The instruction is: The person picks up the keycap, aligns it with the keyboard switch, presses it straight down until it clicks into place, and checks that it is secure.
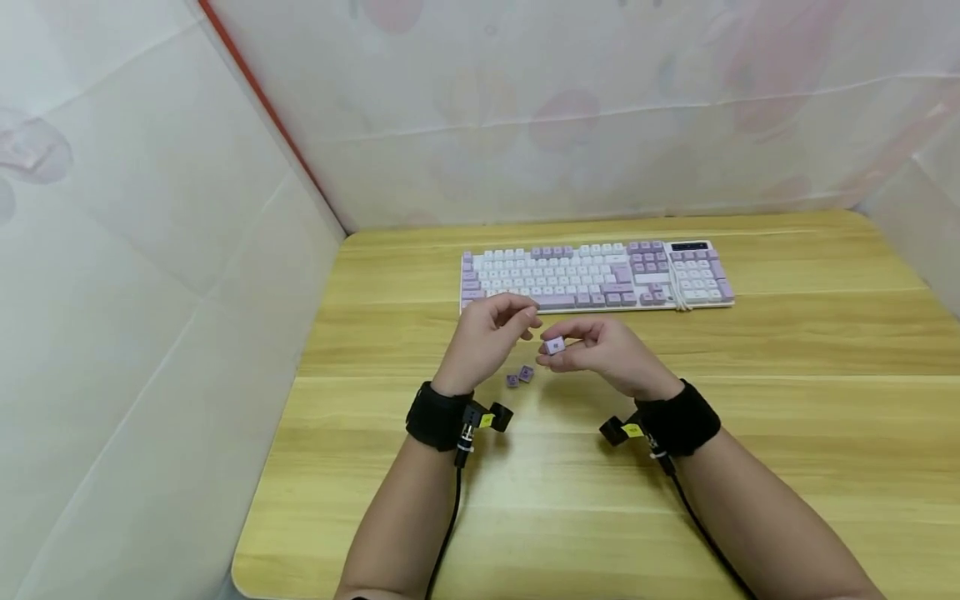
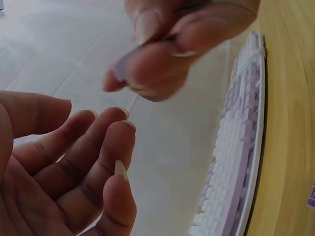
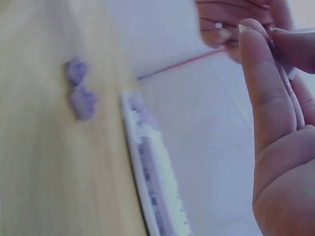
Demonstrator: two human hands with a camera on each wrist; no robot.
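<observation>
Between thumb and fingers my right hand point(image 1: 611, 354) pinches a small light purple keycap point(image 1: 555, 345), held up over the table in front of the keyboard. In the left wrist view the fingers cover most of this keycap point(image 2: 127, 64). My left hand point(image 1: 483, 337) hovers just to its left, fingers loosely bent and holding nothing. Two darker purple keycaps point(image 1: 527, 374) lie close together on the table, below and between the hands. The white and purple keyboard point(image 1: 577, 273) lies behind both hands, and the left hand overlaps its front left corner in the head view.
The wooden table point(image 1: 390, 333) has a rounded front left corner. Pale patterned sheets point(image 1: 480, 125) hang behind it and along its left side. A white cable point(image 1: 678, 287) lies bundled over the keyboard's right part. Black wrist straps point(image 1: 438, 417) with cables sit on both wrists.
</observation>
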